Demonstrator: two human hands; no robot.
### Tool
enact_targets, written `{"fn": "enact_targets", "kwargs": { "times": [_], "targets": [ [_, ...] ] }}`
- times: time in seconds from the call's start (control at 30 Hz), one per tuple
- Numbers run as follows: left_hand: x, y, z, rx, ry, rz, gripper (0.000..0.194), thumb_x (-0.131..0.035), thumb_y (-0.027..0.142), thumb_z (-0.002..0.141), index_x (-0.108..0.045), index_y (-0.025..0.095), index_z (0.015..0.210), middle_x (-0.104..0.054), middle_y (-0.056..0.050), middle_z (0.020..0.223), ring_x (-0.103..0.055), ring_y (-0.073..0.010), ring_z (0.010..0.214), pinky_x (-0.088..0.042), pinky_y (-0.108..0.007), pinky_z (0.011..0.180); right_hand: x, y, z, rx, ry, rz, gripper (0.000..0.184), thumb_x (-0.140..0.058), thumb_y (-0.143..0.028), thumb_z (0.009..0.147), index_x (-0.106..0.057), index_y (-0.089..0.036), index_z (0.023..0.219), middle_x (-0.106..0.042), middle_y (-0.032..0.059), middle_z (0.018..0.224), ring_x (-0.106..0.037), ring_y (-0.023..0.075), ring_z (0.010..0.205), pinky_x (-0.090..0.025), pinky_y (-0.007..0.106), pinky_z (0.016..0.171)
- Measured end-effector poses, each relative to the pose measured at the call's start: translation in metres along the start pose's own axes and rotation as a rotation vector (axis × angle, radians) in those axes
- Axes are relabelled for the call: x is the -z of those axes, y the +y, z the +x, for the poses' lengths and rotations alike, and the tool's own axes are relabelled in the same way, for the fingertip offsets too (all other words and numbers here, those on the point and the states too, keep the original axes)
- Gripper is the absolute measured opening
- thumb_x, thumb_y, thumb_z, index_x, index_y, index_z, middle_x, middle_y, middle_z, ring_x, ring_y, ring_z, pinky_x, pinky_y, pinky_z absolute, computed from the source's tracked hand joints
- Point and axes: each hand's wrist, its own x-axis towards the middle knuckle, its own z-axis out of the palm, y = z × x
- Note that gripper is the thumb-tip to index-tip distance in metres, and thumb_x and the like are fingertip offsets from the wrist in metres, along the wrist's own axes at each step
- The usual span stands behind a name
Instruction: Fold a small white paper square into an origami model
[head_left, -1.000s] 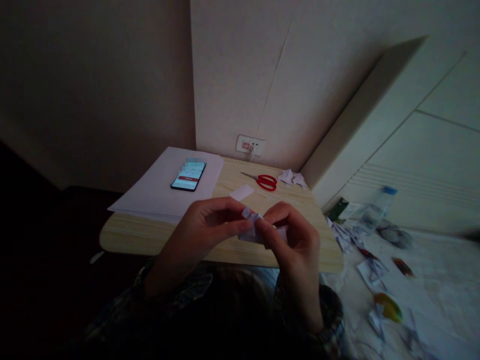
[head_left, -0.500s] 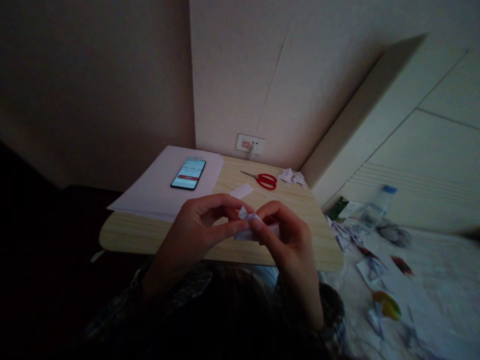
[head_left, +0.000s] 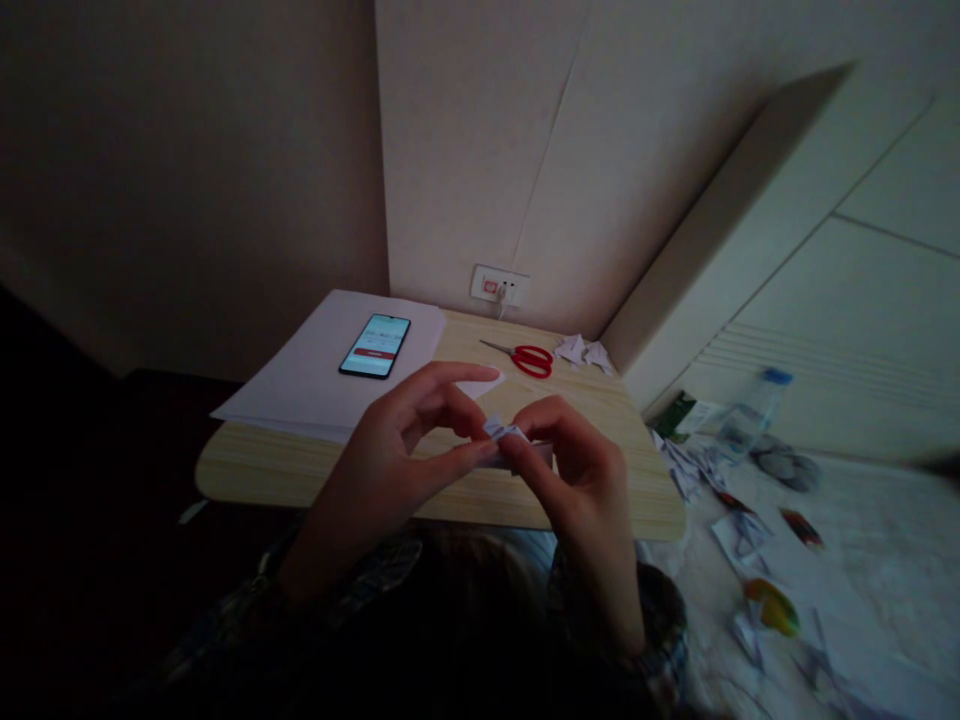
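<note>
Between both hands, above the front of the wooden table point(head_left: 600, 450), is a small piece of folded white paper point(head_left: 504, 430) with pointed flaps. My left hand point(head_left: 409, 445) pinches its left side with the thumb and a bent finger, while the index finger stretches out above it. At the right side, the thumb and index finger of my right hand point(head_left: 574, 465) press on the paper; the other fingers curl underneath. Part of the paper is hidden by the fingers. Behind my left fingertips lies a loose white paper strip point(head_left: 484, 387).
Red-handled scissors point(head_left: 531, 361) and folded paper pieces point(head_left: 583, 351) lie toward the back of the table. A phone point(head_left: 375, 346) rests on a stack of white sheets point(head_left: 300, 375) at the left. Right of the table are a plastic bottle point(head_left: 752, 410) and scattered papers.
My left index finger has lifted off the paper and stretched outward. The folded paper is tilted flatter between the hands. My right hand keeps its pinch.
</note>
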Motion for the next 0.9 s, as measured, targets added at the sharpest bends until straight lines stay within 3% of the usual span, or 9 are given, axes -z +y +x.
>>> {"fn": "enact_targets", "kwargs": {
  "times": [0.1,0.3,0.73,0.9],
  "targets": [
    [-0.0002,-0.0003,-0.0004,0.005,-0.002,0.013,0.041,-0.072,0.021,0.072,-0.06,0.02,0.111,-0.064,0.003,0.072,-0.063,-0.0129,0.073,-0.052,-0.025,0.075,0.0001,0.0007,-0.0002,-0.012,0.04,0.011,0.011,-0.064,-0.027,0.082,-0.061,-0.02,0.074,-0.058,-0.0019,0.068,-0.054,0.0128,0.065,-0.043,0.025,0.06],
    [-0.0008,-0.0016,-0.0015,-0.015,-0.009,0.05,0.031,-0.07,0.017,0.073,-0.06,0.02,0.102,-0.062,0.004,0.07,-0.063,-0.0122,0.073,-0.051,-0.025,0.077,0.0006,-0.0003,0.002,-0.025,0.0,0.042,0.01,-0.067,-0.028,0.08,-0.064,-0.02,0.073,-0.061,-0.0016,0.071,-0.057,0.014,0.07,-0.044,0.026,0.062],
    [-0.0037,-0.001,0.0,0.043,-0.019,-0.028,0.038,-0.072,0.019,0.071,-0.056,0.02,0.106,-0.067,0.002,0.078,-0.065,-0.0135,0.075,-0.052,-0.027,0.076,-0.0012,0.0021,-0.0031,-0.033,0.15,0.076,0.011,-0.064,-0.027,0.083,-0.06,-0.021,0.075,-0.056,-0.0027,0.07,-0.052,0.0116,0.063,-0.04,0.024,0.056],
    [-0.002,-0.0006,-0.0019,0.041,-0.027,0.005,0.025,-0.07,0.017,0.071,-0.06,0.019,0.093,-0.062,0.004,0.069,-0.063,-0.0126,0.069,-0.052,-0.024,0.072,-0.0024,0.0028,-0.0029,-0.06,0.137,0.103,0.013,-0.065,-0.029,0.082,-0.06,-0.021,0.073,-0.056,-0.0024,0.069,-0.051,0.0121,0.062,-0.04,0.025,0.054]
  ]
}}
